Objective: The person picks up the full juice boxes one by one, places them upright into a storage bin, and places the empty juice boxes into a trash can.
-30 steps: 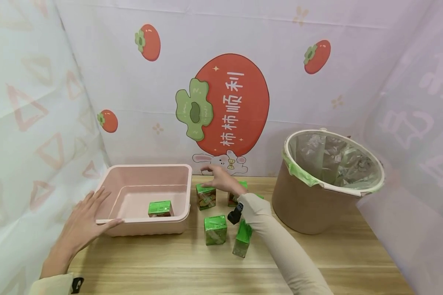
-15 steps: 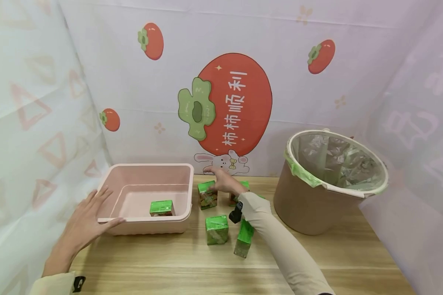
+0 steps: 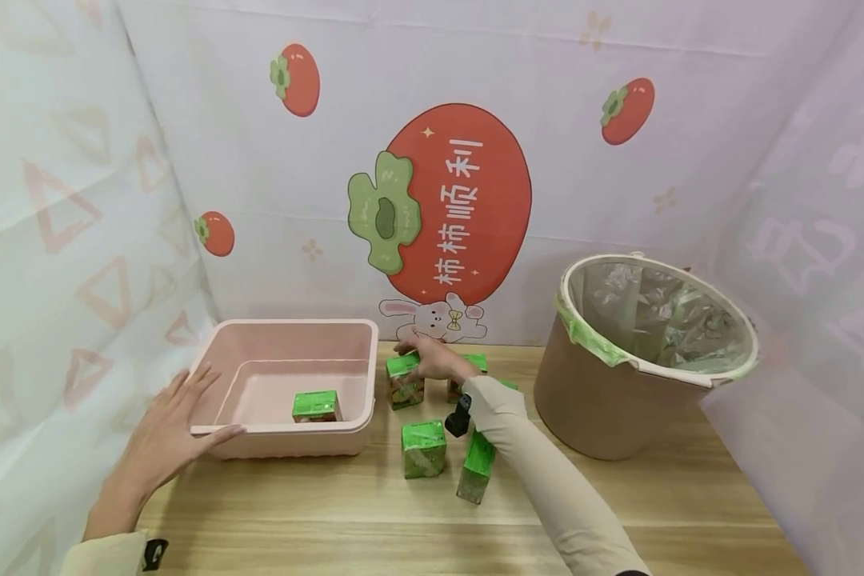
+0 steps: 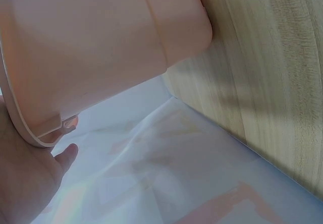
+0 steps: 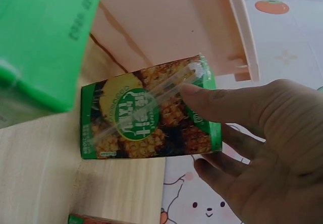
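Observation:
My right hand [image 3: 439, 358] pinches the top of an upright juice box [image 5: 136, 113] that shows pineapples and a clear straw on its side. In the right wrist view the thumb lies on the printed face and the other fingers reach round behind. My left hand [image 3: 160, 436] rests at the near left corner of a pink plastic basin [image 3: 281, 430], fingers spread and thumb along the front rim. One juice box [image 3: 315, 406] lies inside the basin. Two more, a nearer juice box [image 3: 423, 450] and a juice box by the sleeve [image 3: 477, 468], stand on the table.
Behind the right hand is another juice box [image 3: 473, 364], partly covered. A further green top [image 3: 509, 385] peeks out past the right wrist. A brown trash bin [image 3: 590, 400] with a plastic liner stands at the right. Printed cloth walls enclose the wooden table [image 3: 374, 520].
My right hand has come down slightly, from just above the back juice box to a pinch on its top. The left hand keeps its place on the basin.

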Demonstrator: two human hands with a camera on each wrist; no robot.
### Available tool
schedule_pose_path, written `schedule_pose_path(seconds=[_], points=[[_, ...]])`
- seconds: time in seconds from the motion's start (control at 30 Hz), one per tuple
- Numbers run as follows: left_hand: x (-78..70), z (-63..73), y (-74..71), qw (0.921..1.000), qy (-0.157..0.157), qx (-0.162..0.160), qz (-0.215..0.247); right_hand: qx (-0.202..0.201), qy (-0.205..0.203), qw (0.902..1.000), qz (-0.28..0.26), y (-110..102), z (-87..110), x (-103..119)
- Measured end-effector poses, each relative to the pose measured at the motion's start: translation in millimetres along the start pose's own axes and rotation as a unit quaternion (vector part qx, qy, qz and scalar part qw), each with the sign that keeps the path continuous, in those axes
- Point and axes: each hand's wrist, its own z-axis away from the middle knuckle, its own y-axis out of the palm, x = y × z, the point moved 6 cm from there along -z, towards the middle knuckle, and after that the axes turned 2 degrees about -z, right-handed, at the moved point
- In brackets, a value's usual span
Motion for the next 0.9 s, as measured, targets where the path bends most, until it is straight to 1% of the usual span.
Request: schedule_pose_path(seconds=[0.13, 0.33, 0.67, 0.9], points=[[-0.7, -0.6, -0.7, 1.0, 0.001, 0.0, -0.002, -0.007, -0.002, 0.9997, 0.023, 1.7, -0.5, -1.9], [-1.5, -0.5, -0.3, 1.0, -0.003, 0.0, -0.005, -0.025, 0.003, 0.9994, 0.023, 2.3, -2.4, -4.4], [-2.0, 0.7, 1.4, 1.0, -0.008, 0.002, 0.001, -0.034, -0.006, 0.9991, 0.027, 4.3, 0.8, -2.4], [-0.4, 0.7, 0.0, 1.0, -0.007, 0.001, 0.005, -0.062, -0.013, 0.9976, 0.028, -4.7, 3.3, 5.5]])
